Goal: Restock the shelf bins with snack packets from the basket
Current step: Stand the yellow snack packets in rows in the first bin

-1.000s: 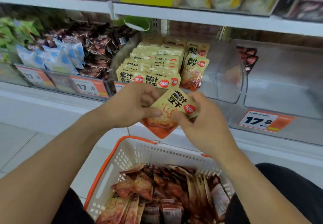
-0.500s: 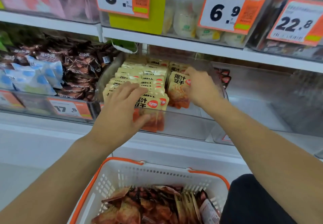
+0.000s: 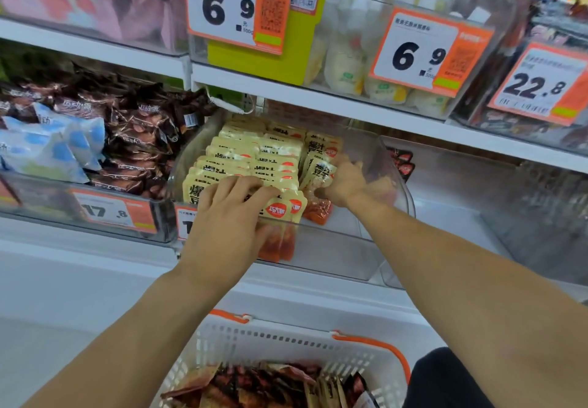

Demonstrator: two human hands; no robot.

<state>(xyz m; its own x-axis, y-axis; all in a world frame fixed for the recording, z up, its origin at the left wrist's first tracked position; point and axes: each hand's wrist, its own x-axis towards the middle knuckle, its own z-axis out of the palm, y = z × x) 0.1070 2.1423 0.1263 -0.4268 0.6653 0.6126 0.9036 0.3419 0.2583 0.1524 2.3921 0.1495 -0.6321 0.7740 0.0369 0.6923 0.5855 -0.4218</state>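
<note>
Left hand [image 3: 234, 213] flat, fingers straight, on glossy yellow packets [image 3: 254, 159]; right hand [image 3: 345, 181] pinching one crinkly packet [image 3: 319, 174] in clear bin [image 3: 394, 185].

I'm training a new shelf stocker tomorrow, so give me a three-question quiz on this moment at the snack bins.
1. True or false: both hands are inside or on the clear bin of yellow packets.
2. Which hand is setting a packet into the row on the bin's right side?
A. left hand
B. right hand
3. Fill in: the white basket has ____ handles.

Key
1. True. The left hand rests on the front packets; the right hand reaches further in.
2. B. It grips a yellow packet there.
3. Orange. Dark and red packets remain inside.
</note>
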